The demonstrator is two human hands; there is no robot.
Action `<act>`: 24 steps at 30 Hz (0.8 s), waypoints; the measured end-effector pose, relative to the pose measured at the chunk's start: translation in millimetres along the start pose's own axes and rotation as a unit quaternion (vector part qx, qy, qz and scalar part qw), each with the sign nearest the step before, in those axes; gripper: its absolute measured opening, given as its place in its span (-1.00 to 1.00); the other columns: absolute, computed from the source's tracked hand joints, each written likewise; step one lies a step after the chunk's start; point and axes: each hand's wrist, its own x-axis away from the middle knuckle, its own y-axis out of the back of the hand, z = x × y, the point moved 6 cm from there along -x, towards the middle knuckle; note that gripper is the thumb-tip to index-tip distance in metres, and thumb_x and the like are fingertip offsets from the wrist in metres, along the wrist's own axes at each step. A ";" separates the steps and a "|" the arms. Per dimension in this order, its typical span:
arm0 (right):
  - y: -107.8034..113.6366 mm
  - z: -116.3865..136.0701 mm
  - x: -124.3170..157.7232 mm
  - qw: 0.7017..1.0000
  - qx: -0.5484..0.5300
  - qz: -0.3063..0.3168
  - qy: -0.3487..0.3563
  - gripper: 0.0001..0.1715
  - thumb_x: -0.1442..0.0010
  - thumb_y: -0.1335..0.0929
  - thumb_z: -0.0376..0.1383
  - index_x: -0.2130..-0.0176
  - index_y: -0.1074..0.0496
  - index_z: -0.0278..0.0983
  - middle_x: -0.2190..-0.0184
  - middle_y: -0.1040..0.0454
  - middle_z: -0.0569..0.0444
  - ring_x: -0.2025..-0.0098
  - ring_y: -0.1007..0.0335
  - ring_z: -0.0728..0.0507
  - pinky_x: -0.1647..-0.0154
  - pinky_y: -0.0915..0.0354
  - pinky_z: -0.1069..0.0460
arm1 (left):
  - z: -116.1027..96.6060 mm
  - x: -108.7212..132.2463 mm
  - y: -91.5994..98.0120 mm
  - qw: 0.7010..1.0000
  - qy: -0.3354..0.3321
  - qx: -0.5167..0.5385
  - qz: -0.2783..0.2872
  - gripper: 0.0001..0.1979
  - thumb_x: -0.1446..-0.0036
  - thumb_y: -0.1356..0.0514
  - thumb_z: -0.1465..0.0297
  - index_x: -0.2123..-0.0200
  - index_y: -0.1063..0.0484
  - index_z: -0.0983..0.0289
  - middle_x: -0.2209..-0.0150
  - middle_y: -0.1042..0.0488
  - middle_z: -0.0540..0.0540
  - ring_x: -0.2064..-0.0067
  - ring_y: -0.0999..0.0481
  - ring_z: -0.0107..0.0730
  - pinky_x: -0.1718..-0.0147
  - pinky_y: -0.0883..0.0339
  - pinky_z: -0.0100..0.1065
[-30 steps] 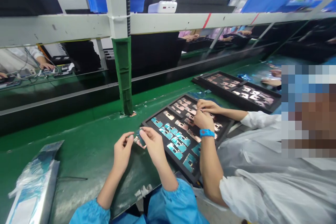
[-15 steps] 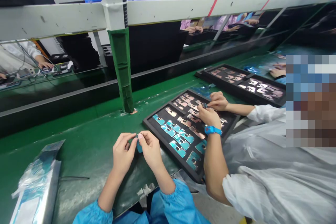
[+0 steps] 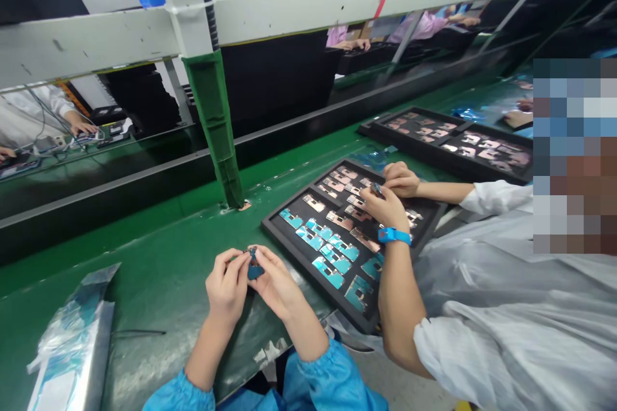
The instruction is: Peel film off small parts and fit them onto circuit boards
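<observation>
The left hand [image 3: 226,286] and right hand [image 3: 279,286] pinch a small blue board [image 3: 255,271] between them. Green mat [image 3: 159,257] stretches toward ten o'clock, its edge at six; a black tray's rim [image 3: 314,271] bounds three o'clock.

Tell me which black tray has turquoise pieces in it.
The nearer tray, beside the person's right hand: turquoise pieces lie toward its near edge, while the farther tray shows none.

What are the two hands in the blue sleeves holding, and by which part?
A small dark-blue piece, perhaps a circuit board. The left hand and right hand pinch it near its upper end; the exact contact points are hidden.
</observation>
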 end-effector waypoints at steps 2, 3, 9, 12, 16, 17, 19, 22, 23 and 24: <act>1.0 -4.4 -1.0 0.999 -0.033 0.003 -0.022 -0.58 0.02 -0.63 -0.13 0.16 -0.60 -0.17 0.21 -0.62 0.13 0.18 -0.52 -0.05 0.16 -0.47 0.03 | -1.3 1.3 -0.9 1.000 -0.013 -0.008 -0.001 -0.84 -0.29 -0.24 0.52 0.12 -0.59 0.23 0.14 -0.54 0.13 0.18 -0.61 -0.37 0.21 -0.52 -0.41; 0.9 -6.1 -1.3 0.998 -0.047 0.005 -0.030 -0.56 0.03 -0.63 -0.14 0.14 -0.60 -0.17 0.20 -0.62 0.12 0.17 -0.53 -0.06 0.13 -0.47 0.02 | -1.7 1.6 -1.1 1.000 -0.017 -0.013 -0.002 -0.84 -0.29 -0.24 0.52 0.12 -0.59 0.24 0.14 -0.54 0.13 0.17 -0.61 -0.37 0.20 -0.52 -0.40; -1.8 -6.8 -1.7 0.994 -0.095 0.009 -0.047 -0.57 0.02 -0.63 -0.20 0.13 -0.62 -0.21 0.20 -0.64 0.13 0.16 -0.54 -0.03 0.10 -0.45 0.06 | -2.6 2.9 -2.0 0.999 -0.033 -0.030 -0.001 -0.82 -0.29 -0.23 0.55 0.10 -0.58 0.26 0.10 -0.53 0.15 0.19 -0.61 -0.37 0.21 -0.52 -0.40; -1.8 -4.3 -1.5 0.994 -0.098 0.012 -0.047 -0.57 -0.01 -0.61 -0.21 0.10 -0.61 -0.22 0.19 -0.64 0.09 0.13 -0.55 -0.08 0.09 -0.45 0.02 | -4.3 4.1 -3.7 0.998 -0.052 -0.039 0.007 -0.77 -0.27 -0.25 0.57 0.07 -0.59 0.23 0.10 -0.53 0.14 0.19 -0.61 -0.40 0.23 -0.51 -0.43; -1.3 -1.8 -1.0 0.995 -0.090 0.023 -0.048 -0.58 -0.06 -0.59 -0.18 0.07 -0.60 -0.21 0.16 -0.64 0.07 0.06 -0.56 -0.14 0.00 -0.45 -0.05 | -4.5 6.9 -6.2 0.996 -0.075 -0.053 0.018 -0.70 -0.27 -0.24 0.58 0.00 -0.58 0.19 0.08 -0.53 0.14 0.20 -0.61 -0.41 0.23 -0.52 -0.44; -1.1 -1.9 -0.9 0.994 -0.089 0.025 -0.051 -0.59 -0.07 -0.58 -0.18 0.07 -0.59 -0.20 0.16 -0.64 0.08 0.07 -0.56 -0.14 0.00 -0.45 -0.05 | -3.6 8.2 -6.7 0.995 -0.077 -0.056 0.021 -0.68 -0.27 -0.24 0.59 -0.02 -0.58 0.18 0.07 -0.53 0.15 0.22 -0.61 -0.42 0.24 -0.52 -0.44; -0.4 -2.5 -0.8 0.994 -0.091 0.028 -0.059 -0.60 -0.10 -0.57 -0.16 0.07 -0.58 -0.20 0.16 -0.64 0.08 0.09 -0.56 -0.13 0.01 -0.45 -0.04 | -1.2 11.7 -7.8 0.994 -0.081 -0.063 0.027 -0.63 -0.27 -0.23 0.59 -0.07 -0.56 0.16 0.05 -0.52 0.16 0.23 -0.60 -0.43 0.24 -0.52 -0.43; 1.3 -3.1 -1.1 0.993 -0.095 0.030 -0.062 -0.61 -0.11 -0.56 -0.15 0.07 -0.58 -0.20 0.15 -0.63 0.09 0.11 -0.57 -0.13 0.01 -0.45 -0.05 | 1.7 16.3 -9.3 0.993 -0.083 -0.079 0.034 -0.56 -0.27 -0.22 0.60 -0.14 -0.52 0.11 0.01 -0.51 0.17 0.27 -0.58 -0.45 0.26 -0.50 -0.43; 2.1 -3.2 -1.4 0.994 -0.091 0.031 -0.060 -0.61 -0.11 -0.56 -0.14 0.07 -0.58 -0.20 0.15 -0.63 0.09 0.12 -0.57 -0.14 0.01 -0.45 -0.06 | 1.8 16.8 -9.7 0.992 -0.083 -0.085 0.035 -0.55 -0.27 -0.22 0.60 -0.15 -0.52 0.09 0.01 -0.51 0.17 0.29 -0.57 -0.47 0.28 -0.49 -0.43; 3.1 -3.1 -1.9 0.994 -0.083 0.031 -0.057 -0.60 -0.11 -0.56 -0.13 0.08 -0.58 -0.20 0.15 -0.63 0.09 0.12 -0.57 -0.14 0.02 -0.45 -0.06 | 1.3 16.7 -10.2 0.992 -0.083 -0.091 0.036 -0.56 -0.27 -0.22 0.59 -0.14 -0.52 0.09 0.01 -0.52 0.16 0.31 -0.55 -0.48 0.30 -0.48 -0.44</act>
